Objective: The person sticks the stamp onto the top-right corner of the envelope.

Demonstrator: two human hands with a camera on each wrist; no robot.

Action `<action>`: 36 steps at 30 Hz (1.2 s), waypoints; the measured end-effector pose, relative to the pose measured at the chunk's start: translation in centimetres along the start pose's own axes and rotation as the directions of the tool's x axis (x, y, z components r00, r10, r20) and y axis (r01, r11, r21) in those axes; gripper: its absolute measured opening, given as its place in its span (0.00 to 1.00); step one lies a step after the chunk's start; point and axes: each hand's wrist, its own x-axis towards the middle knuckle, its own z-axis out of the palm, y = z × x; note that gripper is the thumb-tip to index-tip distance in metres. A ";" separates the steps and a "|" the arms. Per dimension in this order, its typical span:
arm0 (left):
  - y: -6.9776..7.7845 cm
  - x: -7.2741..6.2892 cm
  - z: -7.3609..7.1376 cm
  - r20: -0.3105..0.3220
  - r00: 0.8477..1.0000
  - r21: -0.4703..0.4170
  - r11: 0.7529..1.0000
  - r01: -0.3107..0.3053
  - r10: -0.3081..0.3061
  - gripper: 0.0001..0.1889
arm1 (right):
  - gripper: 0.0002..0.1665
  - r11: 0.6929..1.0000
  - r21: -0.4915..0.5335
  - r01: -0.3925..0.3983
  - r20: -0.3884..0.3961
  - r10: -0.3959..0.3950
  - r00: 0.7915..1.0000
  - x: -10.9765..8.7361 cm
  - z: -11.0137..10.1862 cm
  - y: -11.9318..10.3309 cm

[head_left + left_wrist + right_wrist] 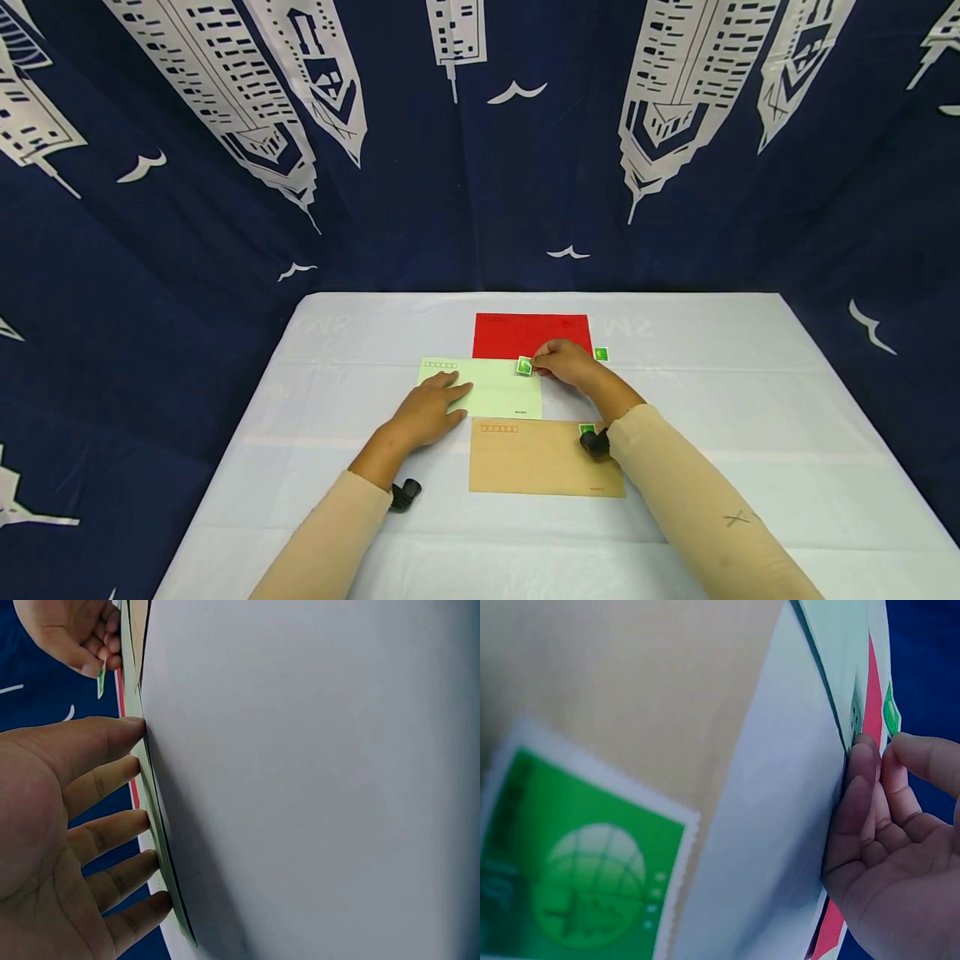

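A pale green envelope (498,392) lies mid-table. Its left part sits under my left hand (427,410), whose spread, straight fingertips rest on the paper, as the left wrist view also shows. Between thumb and forefinger my right hand (562,364) pinches a small green postage stamp (524,366) by its edge, over the envelope's upper right corner. In the left wrist view that stamp (101,682) is seen nearly edge-on, tilted. The right wrist view shows the stamp (891,712) at the fingertips, with the other fingers curled.
Behind the green envelope lies a red envelope (517,335), with another green stamp (601,354) by its right edge. Nearer me is a brown envelope (525,467) bearing a stamp (592,877) at its upper right, under my right wrist. A white cloth covers the table (352,400).
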 end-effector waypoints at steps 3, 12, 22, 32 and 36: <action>0.0 0.0 0.0 -0.002 1.000 0.000 1.000 -0.001 0.001 0.27 | 0.10 1.000 -0.003 -0.004 0.003 0.004 1.000 0.1 0.0 -0.1; -0.1 0.0 0.2 -0.002 1.000 -0.001 1.000 0.005 -0.005 0.27 | 0.09 1.000 -0.012 -0.013 0.001 0.013 1.000 -0.1 0.3 -0.6; 0.0 -0.1 0.1 -0.003 1.000 0.008 1.000 0.009 -0.009 0.28 | 0.08 0.997 -0.082 -0.015 -0.037 0.012 0.999 0.1 0.7 -0.9; -0.2 0.1 0.2 -0.003 1.000 0.007 1.000 0.009 -0.009 0.28 | 0.08 0.995 -0.098 -0.028 -0.044 0.024 0.999 0.0 0.9 -1.3; -0.2 0.1 0.2 0.000 1.000 0.002 1.000 0.008 -0.008 0.28 | 0.08 0.992 -0.115 -0.047 -0.053 0.041 0.998 0.2 1.0 -1.2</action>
